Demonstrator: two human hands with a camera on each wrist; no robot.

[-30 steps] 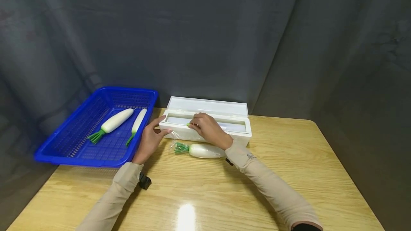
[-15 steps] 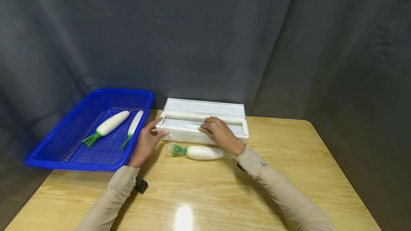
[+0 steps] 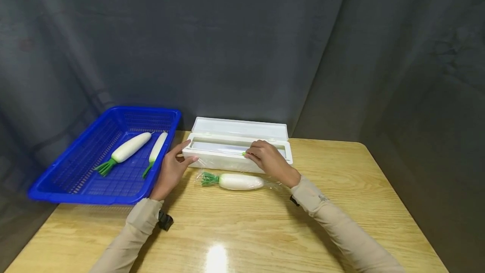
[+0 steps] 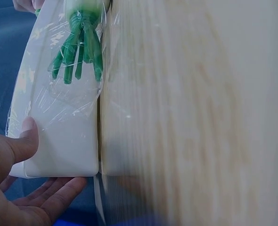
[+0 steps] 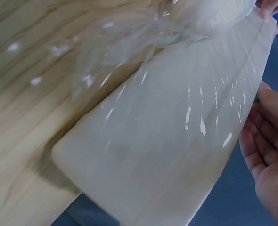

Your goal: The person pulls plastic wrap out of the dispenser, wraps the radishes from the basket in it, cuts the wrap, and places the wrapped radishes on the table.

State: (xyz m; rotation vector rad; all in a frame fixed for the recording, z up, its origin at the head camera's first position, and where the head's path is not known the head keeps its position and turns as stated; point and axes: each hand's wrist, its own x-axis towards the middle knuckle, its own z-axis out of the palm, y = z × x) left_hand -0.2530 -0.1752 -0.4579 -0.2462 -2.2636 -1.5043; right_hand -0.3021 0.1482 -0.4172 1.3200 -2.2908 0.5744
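A white cling film dispenser [image 3: 219, 160] stands with its lid [image 3: 239, 128] tipped back. My left hand [image 3: 171, 174] grips its left end, thumb on the front face, as the left wrist view also shows. My right hand [image 3: 270, 161] pinches a small green slide cutter [image 3: 244, 153] on the dispenser's front top edge, right of the middle. Most of the cutter is hidden by the fingers. Clear film hangs down the front face. Just before the dispenser, a white radish [image 3: 240, 181] with green stalks lies in film, its stalks [image 4: 80, 52] showing through in the left wrist view.
At the left stands a blue plastic basket [image 3: 81, 198], holding a large white radish [image 3: 132, 147] and a slimmer one [image 3: 158, 148]. Wooden table top [image 3: 265, 231] spreads in front and to the right. A dark curtain [image 3: 235, 45] hangs behind.
My right hand has slid the green cutter rightward along the dispenser's edge, from left of the middle to right of it. The left hand keeps its grip on the left end.
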